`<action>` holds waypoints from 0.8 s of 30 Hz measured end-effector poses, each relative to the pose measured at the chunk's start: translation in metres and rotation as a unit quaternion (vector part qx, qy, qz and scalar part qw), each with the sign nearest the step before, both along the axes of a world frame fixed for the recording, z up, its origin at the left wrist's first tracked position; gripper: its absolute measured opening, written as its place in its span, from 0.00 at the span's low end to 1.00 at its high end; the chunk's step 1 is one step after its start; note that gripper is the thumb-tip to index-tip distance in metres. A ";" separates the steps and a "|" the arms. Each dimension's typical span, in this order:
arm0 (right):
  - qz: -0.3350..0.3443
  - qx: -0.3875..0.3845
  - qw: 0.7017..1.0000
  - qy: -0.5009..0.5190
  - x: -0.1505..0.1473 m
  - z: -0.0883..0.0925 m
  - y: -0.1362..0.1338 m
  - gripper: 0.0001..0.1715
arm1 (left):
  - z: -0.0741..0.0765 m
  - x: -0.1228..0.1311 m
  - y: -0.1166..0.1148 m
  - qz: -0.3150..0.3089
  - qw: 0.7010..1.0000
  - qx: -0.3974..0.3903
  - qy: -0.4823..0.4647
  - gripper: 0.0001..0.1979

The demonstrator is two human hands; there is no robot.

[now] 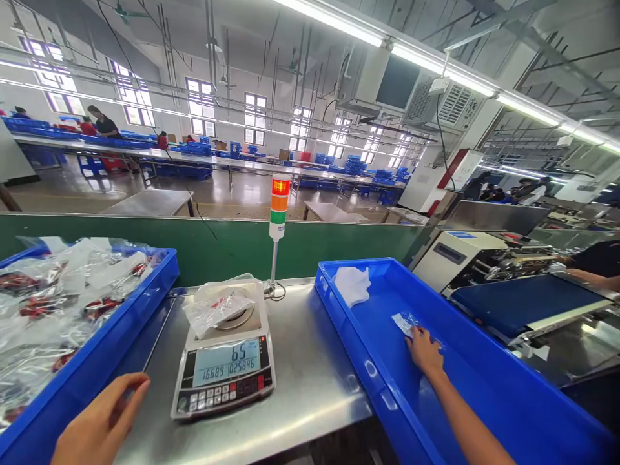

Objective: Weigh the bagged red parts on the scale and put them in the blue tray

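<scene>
In the head view, my right hand (426, 354) reaches into the blue bin (382, 387) on the right. Its fingers are closed on a small clear plastic bag (403, 323) with a white printed part, low over the bin floor. My left hand (104, 416) hovers at the lower left, between the left bin and the digital scale (225, 374). Its thumb and fingers are loosely bent and apart, with nothing in them. On the scale's pan lies another clear bag (220, 310) with red and white in it. The scale's display reads 65 on top.
A blue bin (167, 261) at left is heaped with clear bags holding red items. A crumpled white bag (352, 286) lies in the right bin's far corner. A lit signal tower (279, 206) stands behind the scale. A conveyor machine (527, 300) and a co-worker's arm (593, 278) are at right.
</scene>
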State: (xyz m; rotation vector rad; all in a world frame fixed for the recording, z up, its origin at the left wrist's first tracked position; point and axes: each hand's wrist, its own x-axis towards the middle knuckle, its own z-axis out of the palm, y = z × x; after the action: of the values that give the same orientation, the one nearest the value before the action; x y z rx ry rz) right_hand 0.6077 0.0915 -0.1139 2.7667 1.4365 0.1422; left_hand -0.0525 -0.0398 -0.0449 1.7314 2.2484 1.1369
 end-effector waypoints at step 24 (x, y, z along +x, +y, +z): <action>0.532 0.223 0.724 0.379 -0.298 0.185 0.038 0.18 | 0.089 0.000 0.145 0.047 0.977 0.205 0.023 0.30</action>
State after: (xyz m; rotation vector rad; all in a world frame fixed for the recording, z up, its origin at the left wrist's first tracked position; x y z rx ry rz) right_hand 0.3096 0.1297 0.0715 1.7808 3.4143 -0.8346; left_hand -0.0521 0.1054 0.0445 1.8112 2.2615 1.7008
